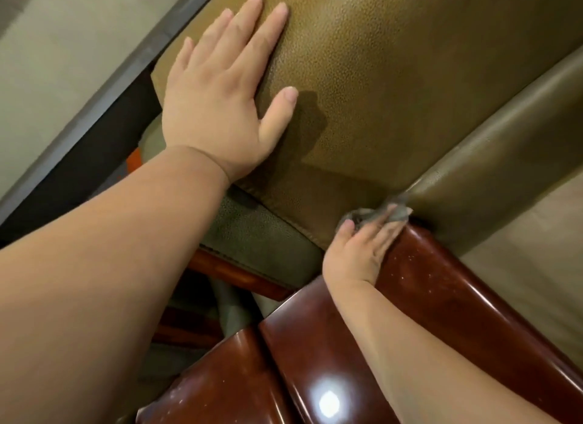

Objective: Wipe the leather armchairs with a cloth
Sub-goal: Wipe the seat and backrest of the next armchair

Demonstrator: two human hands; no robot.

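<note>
The olive-brown leather back of the armchair fills the upper middle of the head view. My left hand lies flat on it with straight, spread fingers. My right hand reaches down to where the leather meets the glossy red-brown wooden armrest. Its fingers press a small grey cloth into that corner; most of the cloth is hidden under the fingers.
A second polished wooden armrest lies at the bottom, beside the first. A greenish leather cushion edge shows under the back. Pale floor or wall and a dark grey strip run along the upper left.
</note>
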